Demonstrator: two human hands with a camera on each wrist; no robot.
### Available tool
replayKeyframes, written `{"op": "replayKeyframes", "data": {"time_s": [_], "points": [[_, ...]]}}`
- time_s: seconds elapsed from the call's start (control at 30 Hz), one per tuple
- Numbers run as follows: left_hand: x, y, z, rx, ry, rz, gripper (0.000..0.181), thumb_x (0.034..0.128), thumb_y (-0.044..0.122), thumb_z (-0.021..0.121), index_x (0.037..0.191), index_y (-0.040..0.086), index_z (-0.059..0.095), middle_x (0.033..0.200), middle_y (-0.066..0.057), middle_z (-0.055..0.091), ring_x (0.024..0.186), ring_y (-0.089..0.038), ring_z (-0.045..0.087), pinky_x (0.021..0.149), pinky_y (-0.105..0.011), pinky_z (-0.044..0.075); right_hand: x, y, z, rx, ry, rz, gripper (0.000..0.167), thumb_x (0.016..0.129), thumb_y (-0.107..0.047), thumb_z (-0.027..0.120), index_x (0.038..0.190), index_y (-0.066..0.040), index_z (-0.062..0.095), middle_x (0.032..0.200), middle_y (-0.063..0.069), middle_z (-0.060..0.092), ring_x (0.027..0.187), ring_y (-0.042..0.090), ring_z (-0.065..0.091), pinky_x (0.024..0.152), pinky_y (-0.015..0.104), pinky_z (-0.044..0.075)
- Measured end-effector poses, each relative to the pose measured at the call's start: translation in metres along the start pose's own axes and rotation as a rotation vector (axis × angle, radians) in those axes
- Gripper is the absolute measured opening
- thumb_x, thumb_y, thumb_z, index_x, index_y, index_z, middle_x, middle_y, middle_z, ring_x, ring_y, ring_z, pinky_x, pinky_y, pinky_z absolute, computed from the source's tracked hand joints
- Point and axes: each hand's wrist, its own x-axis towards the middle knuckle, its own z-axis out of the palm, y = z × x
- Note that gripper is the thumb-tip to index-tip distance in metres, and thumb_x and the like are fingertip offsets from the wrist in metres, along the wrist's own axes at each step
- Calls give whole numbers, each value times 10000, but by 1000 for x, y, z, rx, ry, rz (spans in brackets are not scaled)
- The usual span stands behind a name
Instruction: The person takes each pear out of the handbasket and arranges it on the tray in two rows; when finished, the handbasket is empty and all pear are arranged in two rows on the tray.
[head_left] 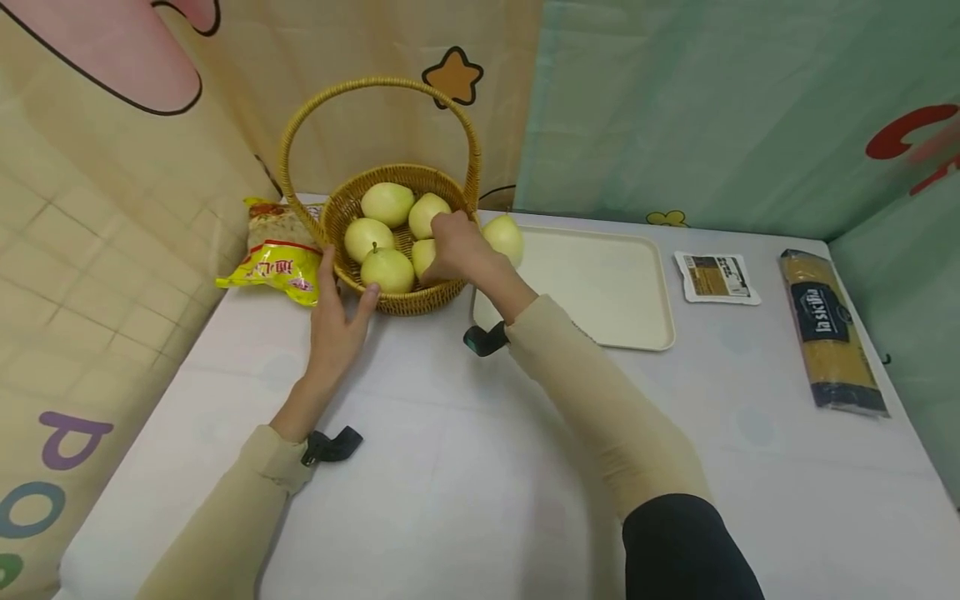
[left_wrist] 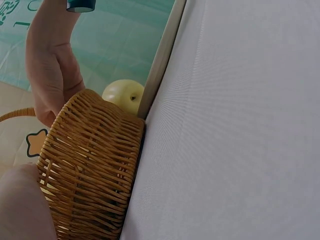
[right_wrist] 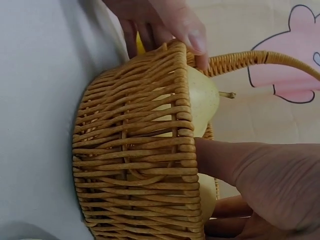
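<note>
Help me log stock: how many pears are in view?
6 pears: five in the basket (one partly behind the right hand), one on the tray. More may be hidden in the basket.

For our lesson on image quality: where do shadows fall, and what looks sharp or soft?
Head view: a faint, soft-edged shadow falls on the white cloth tablecloth below the beige-sleeved right arm; left wrist view: the bare left hand looks soft, the round golden-brown wicker basket crisper; right wrist view: basket weave sharp, grey shadows on the tablecloth.
</note>
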Motion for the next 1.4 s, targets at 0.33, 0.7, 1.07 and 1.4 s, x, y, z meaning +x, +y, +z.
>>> {"op": "replayKeyframes", "data": {"time_s": [0.33, 0.7, 1.07, 1.4], "points": [[2, 1, 2, -2, -1, 9, 831, 1060, 439, 609, 1704, 223, 129, 1761, -67, 184, 1567, -394, 302, 1266, -589, 276, -20, 4, -21, 217, 140, -35, 391, 836, -332, 876, 983, -26, 683, 859, 24, 537, 859, 201, 472, 722, 279, 401], [1, 1, 2, -1, -13, -5, 848, 1062, 425, 615, 1705, 207, 106, 1765, -94, 162, 1558, -424, 301, 1262, -604, 274, -60, 27, -31, 540, 387, 48, 759, 826, -397, 888, 1451, -115, 562, 1342, 115, 694, 1213, 255, 634, 897, 368, 574], [0, -1, -1, 0, -4, -3, 833, 1063, 424, 612, 1703, 205, 127, 1769, -61, 152, 1573, -398, 283, 1273, -586, 261, -91, 77, -20, 688, 516, 81, 669, 824, -358, 898, 1380, -120, 614, 1261, 132, 745, 1124, 236, 745, 852, 396, 608], [0, 0, -1, 11, -4, -6, 841, 1059, 439, 614, 1704, 208, 126, 1770, -66, 156, 1582, -370, 275, 1284, -563, 248, -86, 124, -11, 644, 606, 252, 687, 825, -390, 881, 1378, -63, 635, 1238, 184, 741, 1105, 296, 719, 836, 405, 557]]}}
